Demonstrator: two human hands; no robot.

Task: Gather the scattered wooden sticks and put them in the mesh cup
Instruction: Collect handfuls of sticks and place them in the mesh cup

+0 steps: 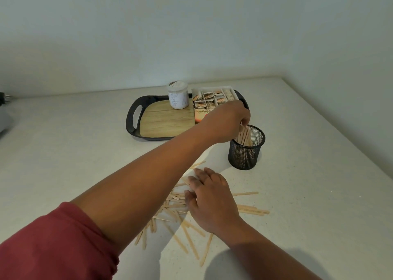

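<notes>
My left hand (228,120) pinches sticks (244,134) over the mesh cup (246,150) just below; lower them upright. My right hand (209,199) lies spread on the scattered sticks (180,203).

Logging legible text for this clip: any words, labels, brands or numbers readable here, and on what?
No text can be read.
Jar: its label carries printed lines, too small and blurred to read.
Box of sachets on the tray: a printed front panel, any wording blurred.
Sachets: printed patterns, no legible words.
Mesh cup and sticks: no markings visible.
</notes>
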